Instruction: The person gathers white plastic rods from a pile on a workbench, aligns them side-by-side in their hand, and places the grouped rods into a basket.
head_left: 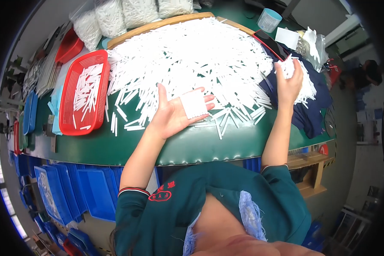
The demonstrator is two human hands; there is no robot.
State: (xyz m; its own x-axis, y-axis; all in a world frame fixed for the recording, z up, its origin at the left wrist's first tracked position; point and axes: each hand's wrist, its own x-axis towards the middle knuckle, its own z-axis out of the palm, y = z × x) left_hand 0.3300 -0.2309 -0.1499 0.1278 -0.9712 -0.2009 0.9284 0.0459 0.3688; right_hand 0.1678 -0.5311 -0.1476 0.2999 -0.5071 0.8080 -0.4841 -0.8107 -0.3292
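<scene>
The main heap of white sticks point(179, 55) spreads over the green table point(200, 147). In front of its near edge, the left hand point(170, 114) lies palm up, fingers spread wide, with a flat, neatly aligned batch of white sticks point(193, 104) across palm and fingers (their near ends form a tidy row). To the right of the main heap, the right hand point(289, 81) reaches to a smaller mound of white sticks point(305, 87) on a navy cloth point(320, 102); its thumb and curved fingers stand apart, though whether any stick is gripped I cannot tell. A red-edged smartphone point(270, 45) lies at the main heap's right edge. Left of that heap sits a red perforated basket point(64, 106) holding more loose sticks point(88, 87); filled clear bags point(109, 19) stand behind it.
</scene>
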